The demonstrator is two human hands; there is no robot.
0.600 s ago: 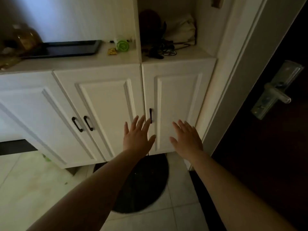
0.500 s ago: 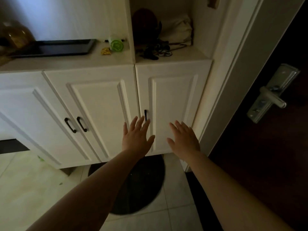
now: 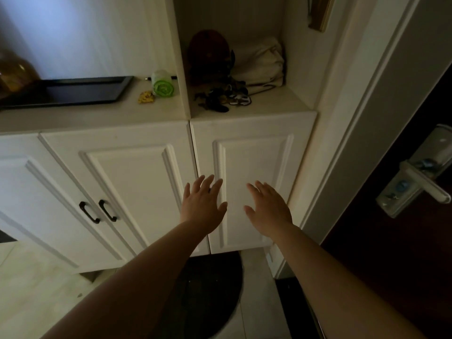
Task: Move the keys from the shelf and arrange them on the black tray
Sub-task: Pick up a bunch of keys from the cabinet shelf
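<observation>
A dark tangle of keys with rings and fobs lies on the white shelf inside the open niche at upper middle. The black tray rests on the cabinet top to the left, beyond the niche's side wall. My left hand and my right hand are both held out with fingers spread, holding nothing, in front of the lower cabinet door well below the shelf.
A green roll and a small yellow object sit between tray and niche. A dark red cap and a cream cloth bag fill the niche's back. A door handle juts out at right; a dark mat lies on the floor.
The view has shifted so the cabinet and shelf sit lower and further left. Both hands stay open in front of the door, slightly higher against it.
</observation>
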